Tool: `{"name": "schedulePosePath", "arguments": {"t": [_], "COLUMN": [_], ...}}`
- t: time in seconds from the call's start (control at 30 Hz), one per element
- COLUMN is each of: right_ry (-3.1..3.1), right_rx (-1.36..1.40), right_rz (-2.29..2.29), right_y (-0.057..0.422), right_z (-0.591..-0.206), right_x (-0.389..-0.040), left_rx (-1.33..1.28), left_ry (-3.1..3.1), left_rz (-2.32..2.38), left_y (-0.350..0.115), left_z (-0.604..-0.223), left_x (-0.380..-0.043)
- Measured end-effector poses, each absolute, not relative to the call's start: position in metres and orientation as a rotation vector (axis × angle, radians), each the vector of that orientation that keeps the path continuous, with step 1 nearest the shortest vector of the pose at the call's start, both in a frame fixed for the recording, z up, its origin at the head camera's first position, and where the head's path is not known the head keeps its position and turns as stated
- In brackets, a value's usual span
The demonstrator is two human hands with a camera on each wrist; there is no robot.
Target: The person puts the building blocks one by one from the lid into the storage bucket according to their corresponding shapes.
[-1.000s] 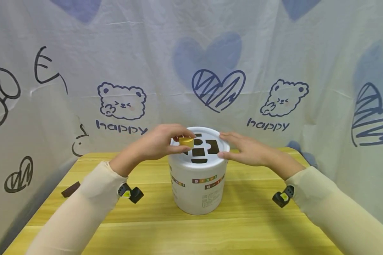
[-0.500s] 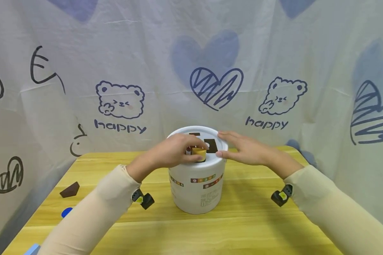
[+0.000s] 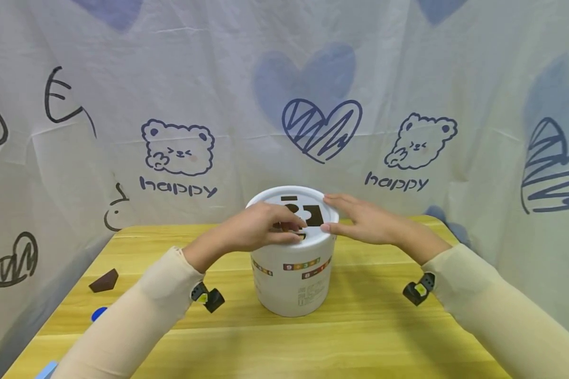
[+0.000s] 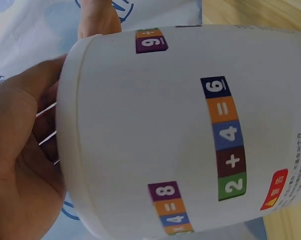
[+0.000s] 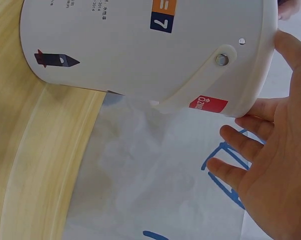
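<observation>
A white bucket (image 3: 291, 289) stands upright on the wooden table, its white lid (image 3: 315, 236) cut with several dark shaped holes. My left hand (image 3: 261, 226) is low over the lid's left half, fingers loosely bent and thumb near the front slot; no block shows between them. This hand hides part of the holes. In the left wrist view, the fingers lie behind the lid's edge, above number strips on the bucket wall (image 4: 140, 115). My right hand (image 3: 367, 223) rests its fingertips and thumb on the lid's right rim, fingers fairly straight.
On the table's left side lie a dark brown angular block (image 3: 104, 281), a blue round piece (image 3: 98, 313) and a light blue piece (image 3: 46, 370) partly behind the left sleeve. A printed curtain (image 3: 246, 158) hangs behind the table. The bucket's handle (image 5: 195, 82) hangs at its side.
My left hand moved right over the lid with a yellow block, then loosened its fingers; the block is gone from between them at the front slot. The right hand stayed on the rim.
</observation>
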State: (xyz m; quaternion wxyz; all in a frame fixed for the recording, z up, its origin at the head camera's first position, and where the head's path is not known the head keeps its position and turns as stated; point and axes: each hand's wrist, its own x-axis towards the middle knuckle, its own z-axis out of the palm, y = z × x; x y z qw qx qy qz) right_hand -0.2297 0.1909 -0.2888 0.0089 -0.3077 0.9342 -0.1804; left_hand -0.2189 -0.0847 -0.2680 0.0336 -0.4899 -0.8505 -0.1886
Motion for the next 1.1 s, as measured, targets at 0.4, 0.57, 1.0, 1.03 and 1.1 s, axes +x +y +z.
{"name": "schedulePosePath", "arguments": {"t": [0.4, 0.57, 1.0, 1.03, 1.1], "right_ry": [2.931, 2.943, 2.957, 2.958, 2.962], "right_rx": [-0.94, -0.961, -1.049, -1.051, -1.055], "right_rz": [-0.445, -0.328, -0.11, -0.1, -0.088], "right_y": [0.189, 0.189, 0.188, 0.189, 0.189], "right_z": [-0.283, -0.279, -0.272, -0.272, -0.273], "right_x": [-0.229, -0.23, -0.23, -0.23, -0.23], "left_rx": [-1.473, -1.419, -1.132, -1.11, -1.066], "left_ry": [-2.611, -2.596, -2.698, -2.71, -2.736], "left_rz": [-0.526, -0.508, -0.449, -0.447, -0.442], "left_y": [-0.114, -0.137, -0.201, -0.205, -0.214], "left_z": [-0.253, -0.249, -0.254, -0.255, -0.257], "left_x": [-0.206, -0.198, -0.183, -0.181, -0.179]}}
